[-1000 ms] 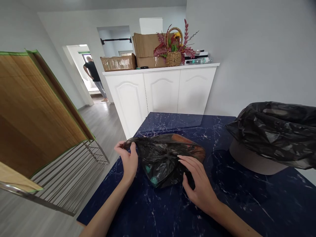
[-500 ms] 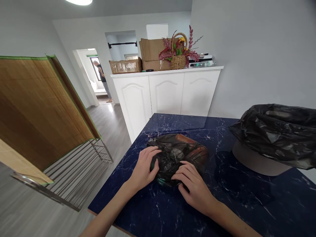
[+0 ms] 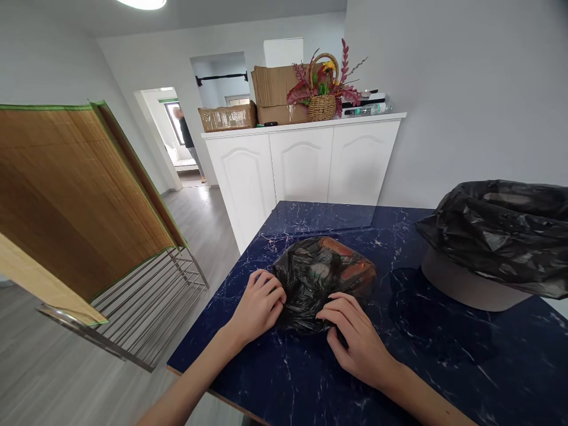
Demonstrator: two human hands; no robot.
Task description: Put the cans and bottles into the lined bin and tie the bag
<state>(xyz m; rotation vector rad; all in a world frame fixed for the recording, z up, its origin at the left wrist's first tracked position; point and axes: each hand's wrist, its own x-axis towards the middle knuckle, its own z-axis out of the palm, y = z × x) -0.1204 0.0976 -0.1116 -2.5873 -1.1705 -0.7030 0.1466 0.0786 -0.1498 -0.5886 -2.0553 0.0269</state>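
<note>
A thin black plastic bag [image 3: 306,275] lies crumpled on the dark blue marbled table [image 3: 293,390]. Reddish-brown and some pale contents show through its film, but I cannot make out what they are. My left hand [image 3: 260,305] is closed on the bag's near left edge, fingers curled and thumb tucked in. At the near right side, my right hand [image 3: 355,337] pinches the film, its fingers bent over the bag and the thumb beneath. To the right stands a grey bin [image 3: 465,284] with a black liner [image 3: 492,231] folded over its rim.
Left of the table is a metal rack [image 3: 146,307] with a bamboo mat [image 3: 84,195] draped over it. Behind, a white cabinet [image 3: 302,165] carries cardboard boxes [image 3: 226,118], a flower basket [image 3: 323,107] and bottles [image 3: 370,109]. A person [image 3: 189,139] stands in the far doorway.
My left hand's fingers have curled closed on the bag's edge. The film has been gathered in, and a greenish thing at its near side no longer shows. My right hand has shifted slightly.
</note>
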